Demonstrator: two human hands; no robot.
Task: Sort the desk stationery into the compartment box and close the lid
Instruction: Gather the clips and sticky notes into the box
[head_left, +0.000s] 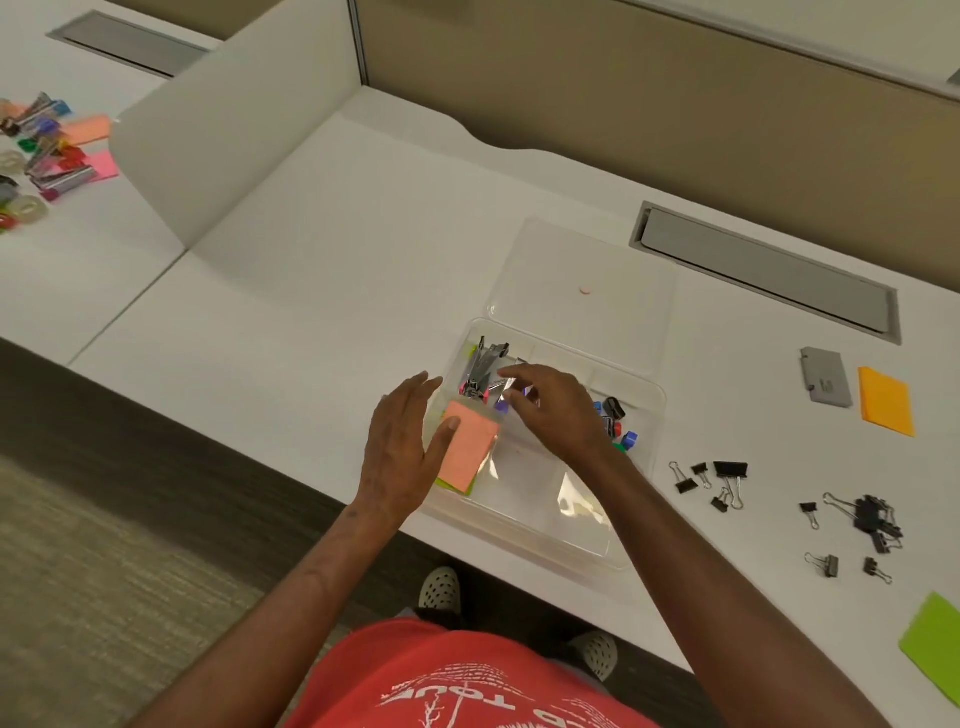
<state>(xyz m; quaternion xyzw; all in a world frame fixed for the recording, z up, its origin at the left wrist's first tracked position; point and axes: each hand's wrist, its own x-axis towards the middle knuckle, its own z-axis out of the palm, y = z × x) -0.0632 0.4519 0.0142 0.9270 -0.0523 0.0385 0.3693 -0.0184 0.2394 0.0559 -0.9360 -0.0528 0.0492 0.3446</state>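
A clear compartment box (524, 501) lies at the desk's front edge, its lid (587, 260) folded open behind it. The far-left compartment holds small metal staplers (484, 364). A salmon sticky-note pad (470, 441) rests on a green one in the near-left compartment. Small coloured clips (615, 421) fill a right compartment. My left hand (402, 452) hovers flat over the box's left edge, with the thumb on the salmon pad. My right hand (556, 410) is over the box's middle, fingers pinched on a small purple stapler (503, 400) beside the stapler pile.
Black binder clips (722, 480) lie scattered right of the box, with more (872, 517) farther right. An orange pad (885, 400), a grey staple case (826, 376) and a green pad (935, 639) are also on the right. A white divider (234, 130) separates a neighbouring desk with more stationery (47, 150).
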